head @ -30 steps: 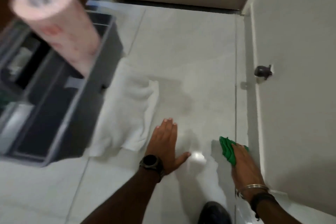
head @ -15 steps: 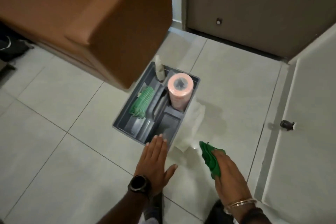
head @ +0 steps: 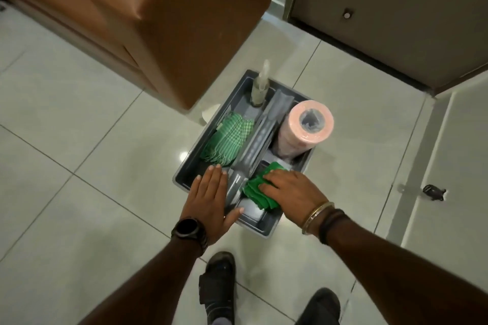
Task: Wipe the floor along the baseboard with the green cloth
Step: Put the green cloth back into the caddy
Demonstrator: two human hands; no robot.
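My right hand [head: 293, 192] is closed over the folded green cloth [head: 257, 191], pressing it into the near right compartment of a grey caddy [head: 266, 231] on the tiled floor. My left hand [head: 208, 200] hovers flat, fingers apart and holding nothing, over the caddy's near left part beside its centre handle. The baseboard [head: 414, 166] runs along the white wall at the right, well away from both hands.
The caddy also holds a green checked cloth [head: 227, 140], a pink paper roll [head: 306, 129] and a bottle [head: 260, 87]. A brown sofa [head: 158, 21] overhangs the upper left. A door [head: 396, 8] stands behind, with a door stopper [head: 433, 191] on the wall. My shoes [head: 219, 280] are below.
The view rose from floor level. My right hand carried the green cloth leftward from the floor by the baseboard to the caddy. My left hand lifted off the floor to above the caddy.
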